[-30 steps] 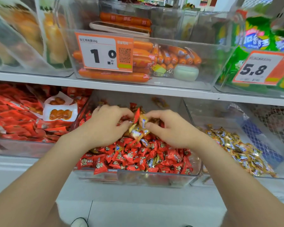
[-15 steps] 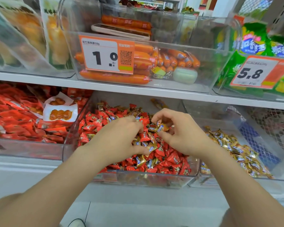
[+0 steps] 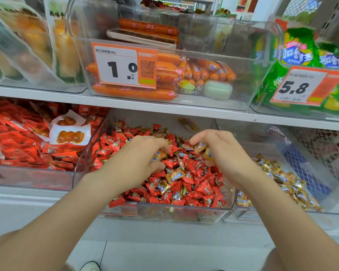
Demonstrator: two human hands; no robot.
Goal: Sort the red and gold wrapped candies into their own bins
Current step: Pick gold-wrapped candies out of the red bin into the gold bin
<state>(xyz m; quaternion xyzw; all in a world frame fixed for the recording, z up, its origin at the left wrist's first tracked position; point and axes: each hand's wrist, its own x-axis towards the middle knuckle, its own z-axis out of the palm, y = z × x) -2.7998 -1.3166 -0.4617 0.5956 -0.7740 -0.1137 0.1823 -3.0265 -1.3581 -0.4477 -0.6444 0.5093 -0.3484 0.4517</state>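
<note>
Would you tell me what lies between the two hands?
In the head view, red candies mixed with a few gold candies lie between the left hand and right hand.

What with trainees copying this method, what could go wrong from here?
1. The right hand holds several gold candies bunched at its fingertips; one could slip back into the red bin on the way to the gold bin.
2. The left hand pinches a gold candy among red candies, so a red one might come up with it.
3. Half-buried gold pieces near the front are easy to miss.
</note>
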